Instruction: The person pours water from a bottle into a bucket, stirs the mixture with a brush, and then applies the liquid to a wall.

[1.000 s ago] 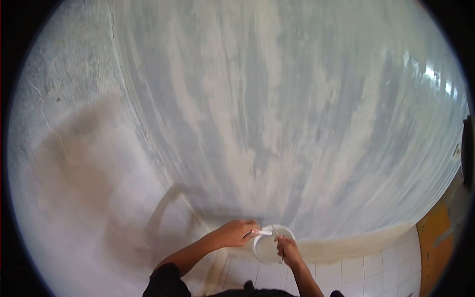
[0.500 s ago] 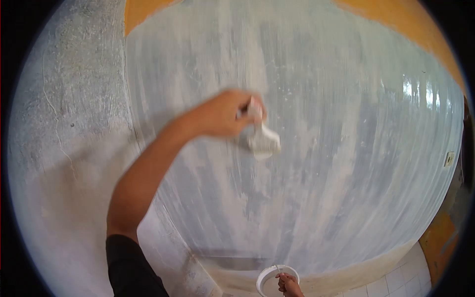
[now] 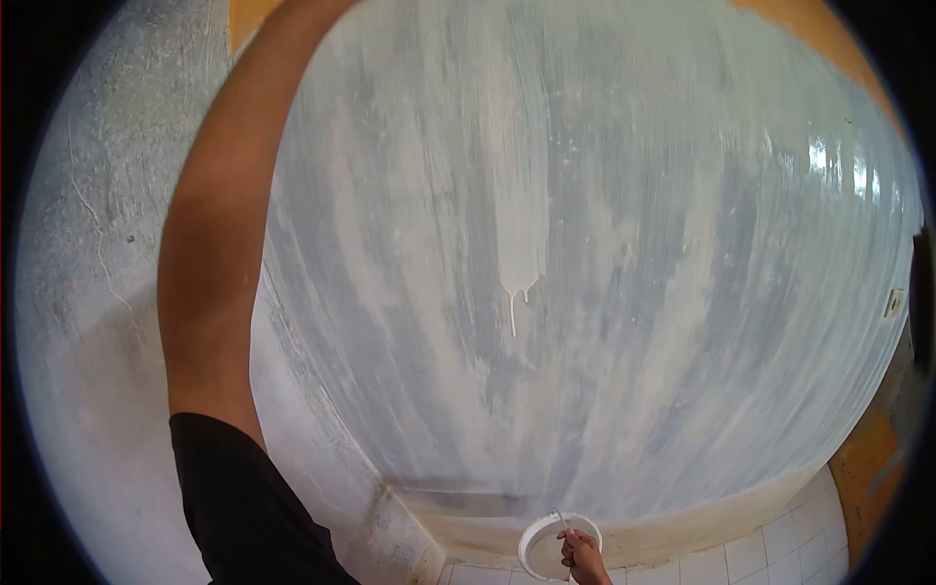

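My left arm [image 3: 219, 224] reaches up along the left side, and its hand is beyond the top edge, out of view. Low in the picture, my right hand [image 3: 583, 556] is closed around the thin handle of a white bucket [image 3: 525, 546], which hangs or stands by the foot of the wall. Streaky whitish paint covers the grey wall [image 3: 624, 244] in front of me. A fresh, wet-looking white stroke [image 3: 522, 229] runs down its middle and ends in two drips.
A rough grey side wall [image 3: 117, 214] meets the painted wall at a corner on the left. Orange paint [image 3: 814, 24] shows along the top. An electrical socket [image 3: 894, 303] sits at the right. White floor tiles [image 3: 746, 554] lie below.
My left hand has gone up out of view with the paintbrush. A white stroke with drips now shows where the brush was. My right hand still holds the bucket handle.
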The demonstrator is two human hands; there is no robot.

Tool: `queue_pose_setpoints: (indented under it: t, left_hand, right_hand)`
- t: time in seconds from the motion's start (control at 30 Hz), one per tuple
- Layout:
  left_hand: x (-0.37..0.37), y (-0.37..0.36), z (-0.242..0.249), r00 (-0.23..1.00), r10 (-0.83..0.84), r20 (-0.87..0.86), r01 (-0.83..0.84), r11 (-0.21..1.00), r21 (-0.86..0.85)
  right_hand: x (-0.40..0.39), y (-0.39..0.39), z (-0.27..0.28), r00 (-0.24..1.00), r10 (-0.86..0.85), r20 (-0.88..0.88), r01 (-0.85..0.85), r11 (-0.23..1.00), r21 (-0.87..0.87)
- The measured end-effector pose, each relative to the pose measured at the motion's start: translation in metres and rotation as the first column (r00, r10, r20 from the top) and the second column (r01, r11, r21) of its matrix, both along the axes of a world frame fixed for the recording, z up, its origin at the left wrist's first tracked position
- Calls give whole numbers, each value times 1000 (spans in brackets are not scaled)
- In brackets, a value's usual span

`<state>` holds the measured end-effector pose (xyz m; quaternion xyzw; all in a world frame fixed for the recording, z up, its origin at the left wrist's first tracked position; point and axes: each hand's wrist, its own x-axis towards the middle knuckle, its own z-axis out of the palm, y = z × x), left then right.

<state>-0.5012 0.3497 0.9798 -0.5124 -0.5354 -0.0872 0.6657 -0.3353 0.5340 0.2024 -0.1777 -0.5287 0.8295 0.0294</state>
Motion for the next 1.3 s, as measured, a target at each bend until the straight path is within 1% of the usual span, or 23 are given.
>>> queue_pose_setpoints:
  t: [0.03,0.1,0.13,0.17,0.2,0.23,0.3,0.33,0.4,0.47,0.57,0.67,0.77,0.87,0.93,1.03,1.1,1.13,1.17,1.2,1.23,1.27,1.3]
  left_hand:
    - [-11,-1,-15,997,-72,13,73,996,-54]
    - [-16,1,-71,993,-104,62,110,987,-117]
    - [-30,-2,-100,991,-102,-84,88,985,-151]
    - [-42,-5,-130,968,-104,-229,63,981,-182]
    - [-36,-6,-175,982,-79,-170,47,981,-186]
    - [-35,-5,-222,989,-133,-59,120,976,-180]
    - [-47,-10,-324,993,25,-112,-45,982,-183]
    - [-45,-13,-370,994,32,-103,-55,972,-226]
    - [-43,-19,-467,1000,17,9,-14,965,-263]
    - [-27,-20,-543,994,14,109,18,957,-291]
    - [7,-24,-613,951,25,308,76,947,-311]
    - [19,-30,-643,876,30,481,148,933,-329]
    - [4,-37,-613,589,35,807,309,913,-266]
    - [-20,-42,-515,525,-38,850,355,918,-178]
    - [-29,-44,-426,481,-74,873,399,906,-143]
    - [-27,-41,-284,548,-23,836,335,922,-194]
    - [-30,-32,-189,748,69,661,170,942,-291]
    - [-42,-25,-146,802,-55,594,254,932,-257]
    - [-37,-20,-96,800,-59,597,300,901,-312]
    - [-38,-17,-54,860,-58,506,246,917,-314]
    - [-24,-11,-22,913,-90,399,214,936,-278]
    - [1,-6,8,868,-78,490,200,959,-201]
    - [13,-1,27,872,-85,482,156,982,-110]
  right_hand:
    - [1,1,-3,1000,-1,10,1,1000,11]
    - [0,6,-11,998,13,57,-12,1000,-26]
    - [1,7,-14,997,23,80,-19,999,-44]
    - [3,8,-14,998,30,49,-28,999,-34]
    - [6,9,-13,999,36,19,-36,999,-22]
    - [9,10,-13,999,42,-12,-42,999,-10]
    - [11,11,-18,1000,29,-4,-29,999,-34]
    - [12,11,-19,1000,25,1,-24,999,-45]
    - [15,10,-16,999,21,38,-20,999,-33]
    - [16,11,-16,999,25,48,-24,999,-31]
    - [18,12,-21,998,51,21,-50,999,-19]
    - [21,9,-16,997,72,-15,-72,997,20]
    - [20,3,-18,997,81,-6,-81,997,4]
    - [19,-5,-25,996,69,52,-68,997,-25]
    - [17,-8,-34,996,71,60,-68,996,-50]
    - [17,-12,-42,998,63,-28,-65,996,-57]
    - [16,-23,-21,997,37,60,-35,999,-40]
    - [18,-26,-12,994,21,108,-19,1000,-25]
    - [17,-28,-6,993,18,116,-15,999,-30]
    - [17,-32,-2,992,16,126,-11,999,-37]
    - [16,-35,0,990,14,140,-7,999,-45]
    - [14,-37,0,986,15,167,-5,998,-61]
    - [14,-38,-1,984,17,177,-5,998,-71]
